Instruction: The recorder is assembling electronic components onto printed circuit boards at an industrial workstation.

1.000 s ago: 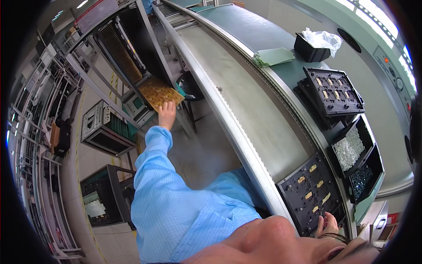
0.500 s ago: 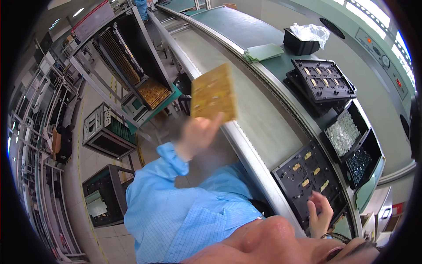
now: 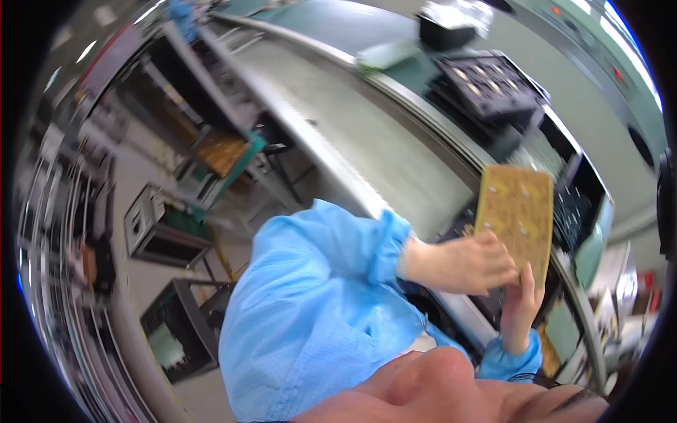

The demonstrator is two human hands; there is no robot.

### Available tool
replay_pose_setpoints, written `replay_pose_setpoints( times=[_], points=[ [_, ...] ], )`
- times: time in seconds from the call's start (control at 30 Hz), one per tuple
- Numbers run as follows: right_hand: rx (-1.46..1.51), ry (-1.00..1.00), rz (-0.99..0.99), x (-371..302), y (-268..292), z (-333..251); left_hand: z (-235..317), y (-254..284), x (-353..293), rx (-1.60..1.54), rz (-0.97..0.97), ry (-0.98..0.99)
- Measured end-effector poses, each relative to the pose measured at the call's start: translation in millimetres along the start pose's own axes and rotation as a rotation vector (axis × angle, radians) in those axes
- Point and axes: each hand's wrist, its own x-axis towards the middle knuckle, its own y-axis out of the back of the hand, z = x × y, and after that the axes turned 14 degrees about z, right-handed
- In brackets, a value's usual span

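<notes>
A yellow-brown circuit board (image 3: 518,208) with small parts on it is held up above the right end of the conveyor. Its lower left edge is closed in the fingers of my left hand (image 3: 469,262). My right hand (image 3: 522,303) pinches the lower edge, close beside the left. Behind the board, a black tray fixture (image 3: 465,220) is mostly hidden. A bin of clear small parts (image 3: 539,155) and a bin of dark small parts (image 3: 575,211) show past the board's edges.
The metal conveyor rail (image 3: 338,166) runs diagonally away to the far left. Stacked black fixtures (image 3: 490,84) and a black box with clear plastic (image 3: 448,28) stand on the far ledge. A board rack (image 3: 204,106) is at the left, above a smaller rack (image 3: 169,229).
My left hand has carried the circuit board from above the conveyor's near rail rightward to over the fixture. My right hand has risen from the fixture to the board's lower edge. The view has shifted.
</notes>
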Motion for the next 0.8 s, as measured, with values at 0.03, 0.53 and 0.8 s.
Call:
replay_pose_setpoints(
  times=[0.03,0.53,0.8],
  points=[
    [-0.028,-0.019,-0.044,8.4,8.7,-2.8,-4.4,10.9,6.6,-0.141,-0.034,0.057],
    [-0.118,-0.161,-0.177,64.7,84.3,-1.9,-121.5,-84.9,47.7,-0.318,-0.651,0.344],
    [-0.287,0.052,0.094,73.3,105.2,10.4,-141.2,-97.3,11.6,-0.362,-0.551,0.582]
  ],
)
